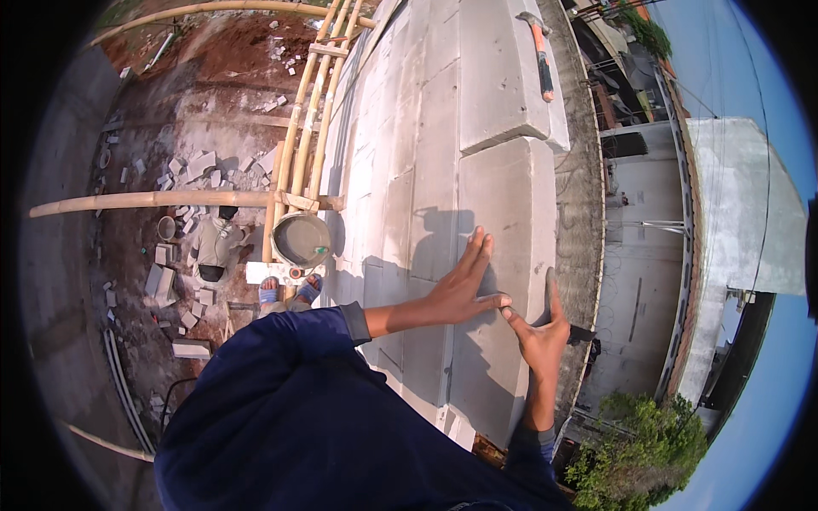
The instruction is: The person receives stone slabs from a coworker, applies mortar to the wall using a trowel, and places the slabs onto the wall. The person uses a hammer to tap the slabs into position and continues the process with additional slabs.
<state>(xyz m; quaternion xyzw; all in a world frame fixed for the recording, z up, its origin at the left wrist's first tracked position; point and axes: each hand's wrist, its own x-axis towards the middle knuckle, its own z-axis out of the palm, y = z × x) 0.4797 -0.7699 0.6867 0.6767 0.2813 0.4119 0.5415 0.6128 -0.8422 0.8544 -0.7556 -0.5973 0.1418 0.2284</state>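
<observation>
A light grey concrete block tops a wall of similar blocks. My left hand lies flat on the block's broad face, its fingers stretched out and together and its thumb pointing aside. At the block's edge, my right hand is spread, thumb on the broad face and index finger along the narrow side. The two thumb tips nearly meet; the right hand's other fingers are partly hidden. A claw hammer with an orange and black handle lies on the adjoining block.
Left of the wall, a round bucket of grey mortar stands beside bamboo scaffold poles. Sandalled feet are on a board near it. Far below, a person is among broken blocks. A tree grows right of the wall.
</observation>
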